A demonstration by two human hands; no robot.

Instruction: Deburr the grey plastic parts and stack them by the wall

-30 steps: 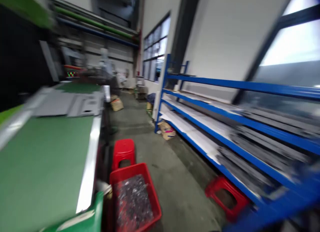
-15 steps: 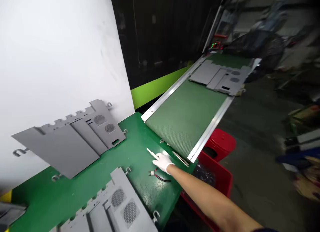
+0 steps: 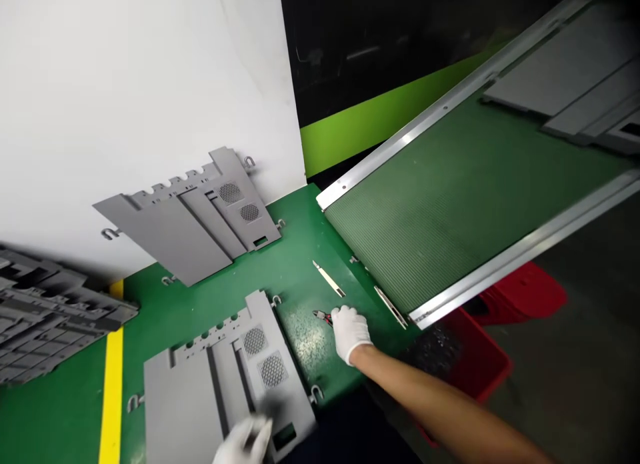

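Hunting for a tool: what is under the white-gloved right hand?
Beneath the white-gloved right hand, small red-and-black cutters poke out on the green table; the glove hides the rest.

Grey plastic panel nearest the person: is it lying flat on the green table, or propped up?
Flat: the grey plastic panel lies on the green table, with no visible edge raised.

A white wall (image 3: pixel 125 84) backs the green workbench (image 3: pixel 295 257); a green conveyor (image 3: pixel 450 204) slopes above a red crate (image 3: pixel 485 374) on grey floor (image 3: pixel 590 397).
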